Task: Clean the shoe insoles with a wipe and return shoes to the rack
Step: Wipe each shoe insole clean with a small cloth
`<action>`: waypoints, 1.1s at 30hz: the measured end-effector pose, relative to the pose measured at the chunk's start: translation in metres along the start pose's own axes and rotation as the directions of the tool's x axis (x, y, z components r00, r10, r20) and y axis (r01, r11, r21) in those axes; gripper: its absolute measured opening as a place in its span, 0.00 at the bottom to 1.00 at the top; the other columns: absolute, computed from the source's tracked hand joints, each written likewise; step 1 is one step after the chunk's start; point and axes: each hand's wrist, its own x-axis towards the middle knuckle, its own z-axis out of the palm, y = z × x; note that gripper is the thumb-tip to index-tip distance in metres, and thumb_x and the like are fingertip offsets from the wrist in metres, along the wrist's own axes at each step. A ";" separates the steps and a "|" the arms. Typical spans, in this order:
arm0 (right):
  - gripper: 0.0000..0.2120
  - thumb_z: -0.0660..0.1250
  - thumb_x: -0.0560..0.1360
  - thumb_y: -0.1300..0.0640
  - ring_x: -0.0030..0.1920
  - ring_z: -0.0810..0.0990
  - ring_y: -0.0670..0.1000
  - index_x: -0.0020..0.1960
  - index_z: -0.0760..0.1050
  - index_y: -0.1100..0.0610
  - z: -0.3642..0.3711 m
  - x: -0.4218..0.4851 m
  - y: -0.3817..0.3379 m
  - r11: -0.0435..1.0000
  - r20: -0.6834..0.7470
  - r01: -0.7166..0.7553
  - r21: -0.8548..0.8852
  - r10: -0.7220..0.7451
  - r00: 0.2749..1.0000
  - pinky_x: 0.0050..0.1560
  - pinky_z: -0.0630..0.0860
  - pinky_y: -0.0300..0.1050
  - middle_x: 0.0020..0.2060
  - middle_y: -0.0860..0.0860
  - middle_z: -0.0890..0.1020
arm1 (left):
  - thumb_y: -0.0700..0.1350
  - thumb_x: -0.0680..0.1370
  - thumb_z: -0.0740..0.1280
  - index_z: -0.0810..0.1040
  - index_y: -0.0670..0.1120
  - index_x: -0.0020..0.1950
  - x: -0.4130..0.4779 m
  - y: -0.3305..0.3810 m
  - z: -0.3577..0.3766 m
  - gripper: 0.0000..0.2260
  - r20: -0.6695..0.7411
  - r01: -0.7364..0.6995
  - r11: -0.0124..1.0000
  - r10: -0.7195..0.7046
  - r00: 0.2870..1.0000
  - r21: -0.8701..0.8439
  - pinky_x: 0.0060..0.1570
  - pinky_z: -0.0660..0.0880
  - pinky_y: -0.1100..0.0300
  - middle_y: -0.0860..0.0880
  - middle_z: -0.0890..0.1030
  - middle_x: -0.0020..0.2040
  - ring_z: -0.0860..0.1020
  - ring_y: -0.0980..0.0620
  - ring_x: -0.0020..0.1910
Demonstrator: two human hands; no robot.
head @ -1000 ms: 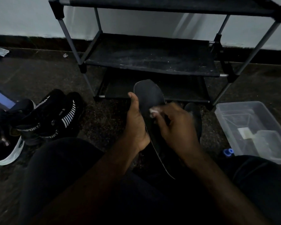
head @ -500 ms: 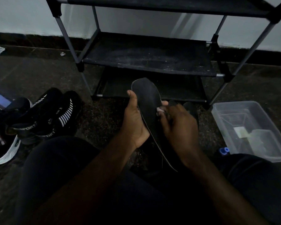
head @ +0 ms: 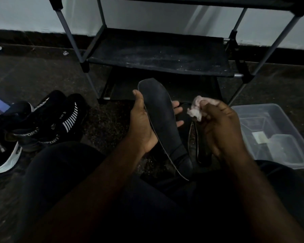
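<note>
My left hand (head: 141, 123) grips a dark insole (head: 162, 120) upright above my lap, thumb on its left edge and fingertips showing past its right edge. To the right of the insole, clear of it, my right hand (head: 219, 127) holds a crumpled pale wipe (head: 196, 108). A second dark insole or shoe part (head: 194, 142) lies below, between my hands. A pair of black shoes with white stripes (head: 60, 120) sits on the floor at the left. The black shoe rack (head: 158, 58) stands straight ahead, with nothing on its visible shelves.
A clear plastic box (head: 274, 134) sits on the floor at the right, with small items inside. A white-soled shoe (head: 5, 158) lies at the far left edge. My dark-clad legs fill the foreground. Scraps of litter lie near the wall at the left.
My right hand has lifted the wipe off the insole and moved it to the right. The left hand still holds the insole in about the same place.
</note>
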 end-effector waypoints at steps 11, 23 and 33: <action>0.06 0.69 0.74 0.70 0.51 0.84 0.59 0.48 0.75 0.62 0.006 -0.007 0.014 0.978 0.149 0.127 -0.168 -0.102 0.983 0.52 0.81 0.50 0.46 0.59 0.85 | 0.67 0.78 0.51 0.80 0.38 0.59 0.000 -0.001 0.003 0.35 0.011 -0.028 1.000 0.028 1.000 -0.012 0.65 0.72 0.42 0.35 0.78 0.59 0.78 0.39 0.59; 0.09 0.71 0.74 0.64 0.52 0.80 0.40 0.53 0.83 0.57 0.020 -0.032 0.045 0.456 0.445 0.538 -0.708 -0.303 0.843 0.54 0.75 0.31 0.49 0.47 0.83 | 0.67 0.79 0.46 0.87 0.45 0.39 -0.007 -0.001 0.010 0.37 -0.048 0.014 0.994 -0.009 0.999 0.108 0.58 0.76 0.50 0.40 0.85 0.46 0.81 0.44 0.52; 0.07 0.70 0.75 0.65 0.46 0.83 0.43 0.49 0.84 0.57 0.017 -0.021 0.037 0.444 0.411 0.503 -0.741 -0.293 0.863 0.50 0.79 0.40 0.44 0.47 0.85 | 0.67 0.79 0.46 0.87 0.42 0.40 -0.005 -0.004 0.006 0.38 -0.037 -0.006 0.998 0.008 0.999 0.070 0.62 0.74 0.49 0.39 0.84 0.45 0.81 0.44 0.52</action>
